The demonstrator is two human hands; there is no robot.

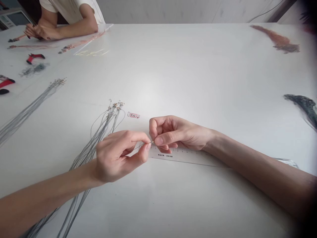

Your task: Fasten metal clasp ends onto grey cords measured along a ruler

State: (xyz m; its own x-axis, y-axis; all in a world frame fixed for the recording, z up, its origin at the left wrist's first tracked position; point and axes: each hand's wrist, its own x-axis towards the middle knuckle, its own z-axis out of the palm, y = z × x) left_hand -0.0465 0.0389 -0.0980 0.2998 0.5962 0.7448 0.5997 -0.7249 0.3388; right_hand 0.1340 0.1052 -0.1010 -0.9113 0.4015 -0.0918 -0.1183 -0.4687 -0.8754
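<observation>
My left hand pinches a thin grey line between thumb and forefinger. Close against it, my right hand is closed in a pinch on a tiny gold-coloured piece at the line's end, apparently a small hook mostly covered by the fingertips. A clear ruler lies on the table under and beside my right hand. Behind my left wrist runs a bundle of grey lines, with small gold hooks at its far end. A small wrapped packet with red print sits beside those hooks.
A second bundle of hooked lines lies left. Red-handled pliers, another red-and-black tool and a dark tangle are farther off. Another person's hands work at the far left. Brown and dark strand bundles lie right.
</observation>
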